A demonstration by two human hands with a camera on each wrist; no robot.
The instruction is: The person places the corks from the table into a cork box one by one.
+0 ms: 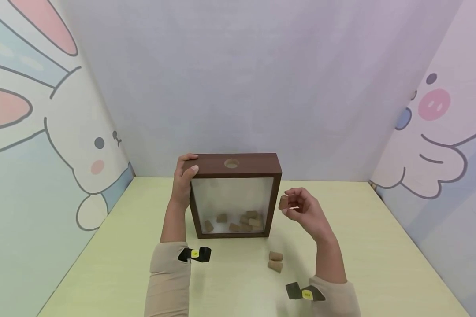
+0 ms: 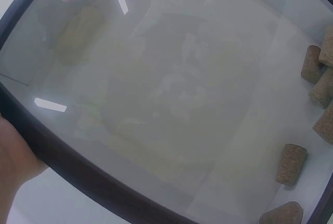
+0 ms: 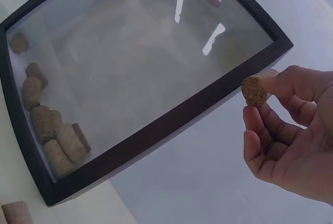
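A dark brown shadow box (image 1: 238,165) with a clear front stands upright on the table, a round hole (image 1: 232,163) in its top. Several corks (image 1: 246,221) lie inside along the bottom, most of them toward the right. My left hand (image 1: 184,182) grips the box's upper left corner, thumb on the front edge and fingers over the top. Just right of the box, my right hand (image 1: 307,212) pinches a cork (image 1: 283,202) between thumb and fingers. In the right wrist view this cork (image 3: 255,91) shows its round end, apart from the frame.
Two loose corks (image 1: 275,261) lie side by side on the pale yellow table (image 1: 230,277), in front of the box's right corner. Behind the box rises a plain light wall (image 1: 238,88). Cartoon-printed panels (image 1: 75,123) flank the table on both sides.
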